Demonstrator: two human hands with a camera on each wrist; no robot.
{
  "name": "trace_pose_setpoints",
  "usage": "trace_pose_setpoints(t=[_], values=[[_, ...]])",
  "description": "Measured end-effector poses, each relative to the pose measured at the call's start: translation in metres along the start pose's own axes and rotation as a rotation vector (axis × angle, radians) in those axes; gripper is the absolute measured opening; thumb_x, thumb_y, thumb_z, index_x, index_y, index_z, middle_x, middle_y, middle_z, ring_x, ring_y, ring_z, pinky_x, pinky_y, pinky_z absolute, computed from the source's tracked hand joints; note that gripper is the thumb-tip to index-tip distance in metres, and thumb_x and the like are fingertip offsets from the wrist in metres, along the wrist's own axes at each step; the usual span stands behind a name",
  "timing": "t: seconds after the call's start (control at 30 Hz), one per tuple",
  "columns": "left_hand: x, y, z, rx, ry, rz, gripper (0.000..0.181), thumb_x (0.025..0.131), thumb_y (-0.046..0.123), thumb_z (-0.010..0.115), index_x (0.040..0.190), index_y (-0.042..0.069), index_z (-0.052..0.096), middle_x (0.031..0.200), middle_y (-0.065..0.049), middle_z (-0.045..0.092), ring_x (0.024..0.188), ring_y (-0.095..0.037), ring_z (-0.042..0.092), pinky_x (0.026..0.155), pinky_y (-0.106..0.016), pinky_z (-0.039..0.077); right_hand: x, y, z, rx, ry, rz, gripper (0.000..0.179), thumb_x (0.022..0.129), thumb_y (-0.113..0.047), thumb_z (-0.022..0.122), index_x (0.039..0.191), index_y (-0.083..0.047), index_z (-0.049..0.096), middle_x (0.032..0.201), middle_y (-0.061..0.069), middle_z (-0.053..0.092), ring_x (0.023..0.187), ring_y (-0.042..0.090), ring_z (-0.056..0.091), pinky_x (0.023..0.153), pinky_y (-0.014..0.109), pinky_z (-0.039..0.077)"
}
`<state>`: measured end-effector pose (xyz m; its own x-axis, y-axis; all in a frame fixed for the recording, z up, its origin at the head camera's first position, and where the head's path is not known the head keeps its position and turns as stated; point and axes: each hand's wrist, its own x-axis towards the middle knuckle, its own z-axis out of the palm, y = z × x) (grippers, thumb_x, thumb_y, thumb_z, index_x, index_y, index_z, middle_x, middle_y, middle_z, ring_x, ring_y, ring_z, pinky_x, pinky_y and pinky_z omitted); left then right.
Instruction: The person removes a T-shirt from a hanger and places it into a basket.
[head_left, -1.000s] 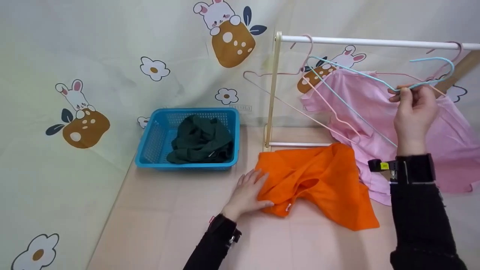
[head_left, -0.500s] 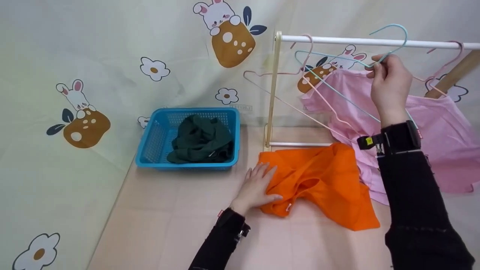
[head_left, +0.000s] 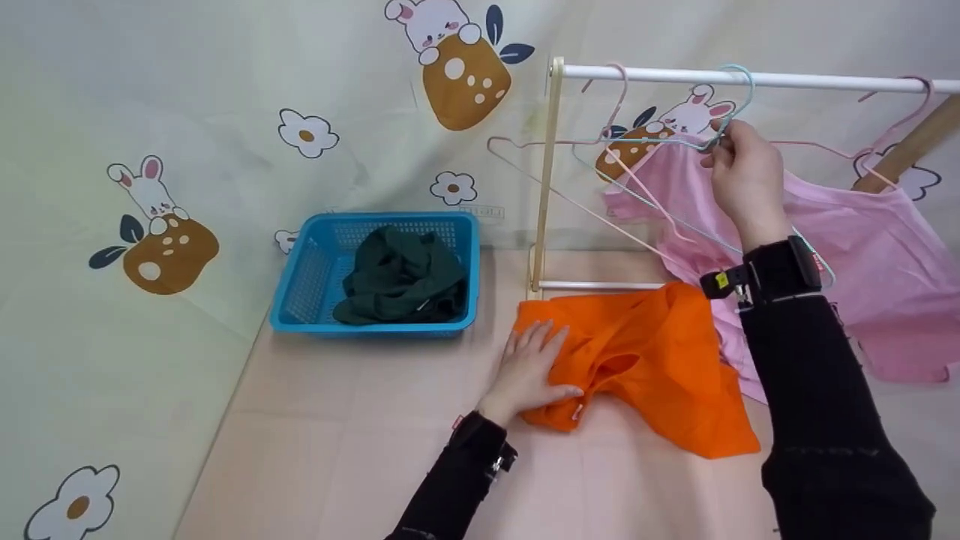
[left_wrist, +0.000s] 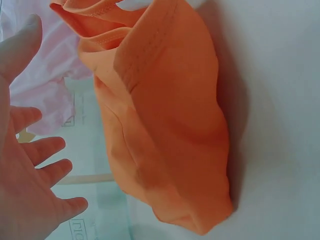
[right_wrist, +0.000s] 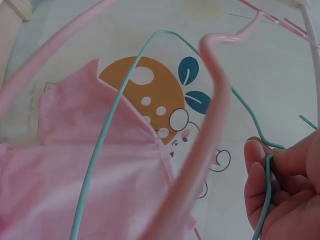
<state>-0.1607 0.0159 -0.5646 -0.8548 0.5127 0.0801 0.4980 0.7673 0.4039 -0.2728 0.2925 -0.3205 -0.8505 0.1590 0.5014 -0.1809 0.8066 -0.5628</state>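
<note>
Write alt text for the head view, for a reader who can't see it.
A right hand pinches a teal hanger, its hook at a white rail; a pink shirt hangs behind. The left hand is spread over the edge of an orange garment. Farther left, a blue basket holds dark green cloth.

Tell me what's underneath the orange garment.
The pale tabletop shows around the orange garment. Whatever lies directly beneath is covered, so I can't tell whether anything else is there. The left hand also hides part of one end.
</note>
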Motion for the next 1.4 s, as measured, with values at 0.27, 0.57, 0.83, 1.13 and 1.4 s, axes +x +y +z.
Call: trace_pose_setpoints(t=[0.27, 0.57, 0.83, 1.13, 1.4], values=[[0.005, 0.007, 0.013, -0.03, -0.016, -0.048, 0.101, 0.08, 0.065, 0.07, 0.157, 0.017, 0.028, 0.161, -0.012, 0.025, 0.147, -0.033, 0.02, 0.115, -0.061, 0.015, -0.01, 0.014, -0.003, 0.04, -0.069, -0.055, 0.044, 0.098, -0.018, 0.057, 0.135, 0.005, 0.05, 0.121, 0.026, 0.063, 0.114, 0.039, 0.059, 0.101, 0.049, 0.043], [0.008, 0.01, 0.032, -0.008, -0.055, -0.15, 0.115, 0.073, 0.07, 0.073, 0.16, 0.02, 0.016, 0.165, -0.012, 0.01, 0.15, -0.036, 0.005, 0.114, -0.066, 0.007, -0.04, 0.04, -0.01, -0.054, -0.13, -0.288, 0.072, 0.096, -0.026, 0.06, 0.155, 0.0, 0.027, 0.159, 0.023, 0.024, 0.147, 0.037, 0.018, 0.12, 0.047, 0.008], [0.003, 0.01, 0.046, 0.028, -0.108, -0.194, 0.122, 0.07, 0.071, 0.075, 0.161, 0.019, 0.012, 0.163, -0.014, 0.016, 0.148, -0.038, 0.012, 0.11, -0.07, 0.011, -0.068, 0.056, -0.014, -0.136, -0.154, -0.332, 0.076, 0.097, -0.037, 0.055, 0.158, -0.007, 0.021, 0.165, 0.012, 0.011, 0.151, 0.027, 0.004, 0.119, 0.051, -0.002], [0.002, 0.011, 0.056, 0.123, -0.135, -0.23, 0.116, 0.072, 0.063, 0.078, 0.16, 0.019, 0.017, 0.145, -0.008, 0.042, 0.135, -0.032, 0.033, 0.108, -0.067, 0.023, -0.096, 0.074, -0.012, -0.134, -0.025, -0.408, 0.071, 0.095, -0.034, 0.056, 0.155, -0.005, 0.031, 0.161, 0.015, 0.024, 0.15, 0.03, 0.013, 0.118, 0.053, 0.002], [0.006, 0.013, 0.058, 0.158, -0.074, -0.238, 0.065, 0.076, 0.049, 0.083, 0.128, 0.017, 0.061, 0.118, -0.008, 0.051, 0.118, -0.031, 0.042, 0.099, -0.062, 0.034, -0.125, 0.09, -0.013, -0.148, 0.024, -0.411, 0.073, 0.098, -0.05, 0.047, 0.155, -0.007, 0.031, 0.161, 0.012, 0.027, 0.149, 0.029, 0.017, 0.118, 0.055, 0.004]])
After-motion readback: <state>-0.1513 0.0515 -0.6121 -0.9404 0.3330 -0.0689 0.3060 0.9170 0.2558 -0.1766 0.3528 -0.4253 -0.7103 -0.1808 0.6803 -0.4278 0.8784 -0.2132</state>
